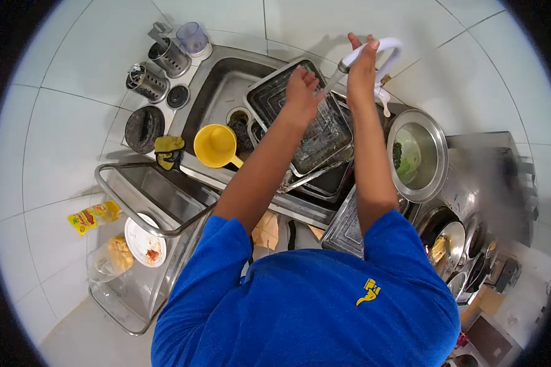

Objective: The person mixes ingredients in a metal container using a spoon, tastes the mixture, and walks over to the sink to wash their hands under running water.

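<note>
My right hand [362,70] is closed around the end of the white curved faucet [389,46] above the sink. A stream of water [333,81] falls from its nozzle beside my left hand [301,95]. My left hand is open, fingers loosely spread, over a dark, grimy baking tray [315,137]; whether it touches the tray I cannot tell. The tray lies tilted across the sink [205,101], with more dark trays beneath it. A yellow dipper [214,145] sits in the sink to the left, near the drain [239,115].
Steel utensil holders [169,58], a stone mortar [144,129] and a yellow-black cloth [168,151] line the left side. A steel rack [187,232] carries a white plate [145,240]. On the right stand a large steel pot [417,156] and several pans [450,238].
</note>
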A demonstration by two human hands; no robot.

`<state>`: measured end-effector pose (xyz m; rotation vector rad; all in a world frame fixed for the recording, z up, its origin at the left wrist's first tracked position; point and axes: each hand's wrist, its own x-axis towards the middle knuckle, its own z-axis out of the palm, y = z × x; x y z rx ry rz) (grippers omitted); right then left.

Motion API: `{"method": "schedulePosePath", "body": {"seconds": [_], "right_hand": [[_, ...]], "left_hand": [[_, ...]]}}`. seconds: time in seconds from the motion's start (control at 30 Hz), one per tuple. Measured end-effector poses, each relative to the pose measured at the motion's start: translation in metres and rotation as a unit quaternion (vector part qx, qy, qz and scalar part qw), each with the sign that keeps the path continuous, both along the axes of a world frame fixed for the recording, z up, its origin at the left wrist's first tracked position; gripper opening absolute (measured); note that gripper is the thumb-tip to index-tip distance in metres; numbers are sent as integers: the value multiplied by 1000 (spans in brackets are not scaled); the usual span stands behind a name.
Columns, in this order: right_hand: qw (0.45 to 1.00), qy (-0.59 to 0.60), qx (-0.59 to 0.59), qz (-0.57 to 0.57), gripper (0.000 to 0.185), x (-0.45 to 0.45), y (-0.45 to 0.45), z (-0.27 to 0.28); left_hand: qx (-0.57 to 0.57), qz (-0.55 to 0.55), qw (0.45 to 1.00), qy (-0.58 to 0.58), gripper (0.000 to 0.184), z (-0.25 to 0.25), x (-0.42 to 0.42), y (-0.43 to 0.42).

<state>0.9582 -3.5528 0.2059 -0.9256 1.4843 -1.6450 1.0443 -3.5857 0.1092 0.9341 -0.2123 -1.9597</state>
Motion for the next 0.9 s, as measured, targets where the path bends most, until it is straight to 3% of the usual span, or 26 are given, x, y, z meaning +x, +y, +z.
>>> {"method": "schedulePosePath", "body": {"seconds": [0.07, 0.13, 0.2, 0.27, 0.3, 0.37, 0.4, 0.43, 0.53, 0.57, 0.6, 0.73, 0.8, 0.9], "right_hand": [[1000, -17, -15, -11, 77, 8, 9, -11], [971, -180, -143, -71, 76, 28, 12, -70], [978, -166, 128, 8, 73, 41, 29, -74], [927, -245, 284, -5, 73, 27, 24, -101], [924, -263, 274, 32, 72, 28, 30, -125], [917, -296, 244, 109, 69, 33, 32, -166], [935, -269, 224, 47, 64, 45, 42, -128], [923, -289, 252, 22, 61, 45, 50, -123], [884, -347, 309, -52, 51, 41, 55, -119], [889, -340, 304, -38, 51, 40, 51, -119], [892, -332, 306, -26, 51, 38, 54, -122], [902, -304, 304, 34, 53, 41, 50, -148], [874, -391, 288, -7, 56, 37, 45, -190], [864, -380, 329, 13, 56, 32, 44, -159]], "left_hand": [[14, 5, 1000, -26, 46, -7, -13, 4], [30, -33, 998, -35, 43, -14, -15, 8], [55, -107, 993, -17, 38, -20, -12, 31], [50, -118, 984, -124, 37, -24, -15, 51], [45, -121, 975, -178, 36, -25, -17, 56], [17, -128, 985, -112, 33, -77, -17, 38], [7, -149, 984, -97, 33, -101, -15, 33], [7, -142, 982, -121, 32, -97, -22, 44], [80, -165, 969, -164, 31, -47, -21, 47], [114, -178, 962, -171, 31, -36, -19, 43], [2, -173, 951, -258, 31, -49, -25, 56], [81, -239, 943, -215, 33, -86, -11, 35], [41, -225, 958, -172, 38, -83, -14, 59], [37, -168, 973, -154, 40, -71, -20, 58]]}}
